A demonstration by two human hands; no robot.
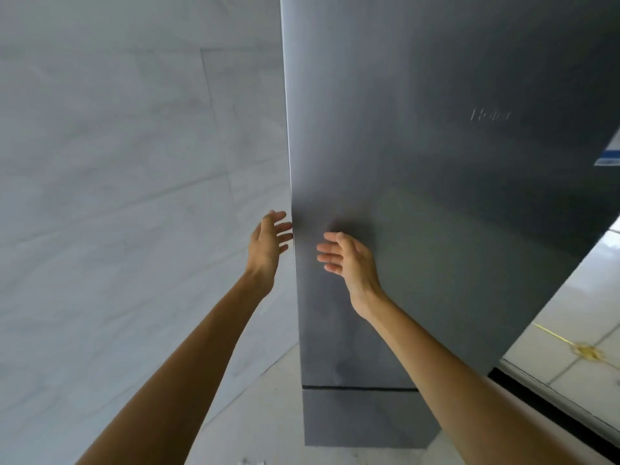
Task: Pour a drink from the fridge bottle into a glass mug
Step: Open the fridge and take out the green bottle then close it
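Note:
A tall dark grey fridge point(436, 196) fills the middle and right of the head view, its upper door shut, with a thin seam above a lower door point(362, 417). My left hand point(268, 243) is open, fingers spread, reaching to the door's left edge with the fingertips at or just touching it. My right hand point(345, 260) is open in front of the door face, fingers pointing left, casting a shadow on the door. Neither hand holds anything. No bottle or glass mug is in view.
A pale grey tiled wall point(117, 196) stands close on the left of the fridge. Light tiled floor point(570, 337) shows at the right and below, with a dark strip along it. A blue and white label point(609, 156) sits at the fridge's right edge.

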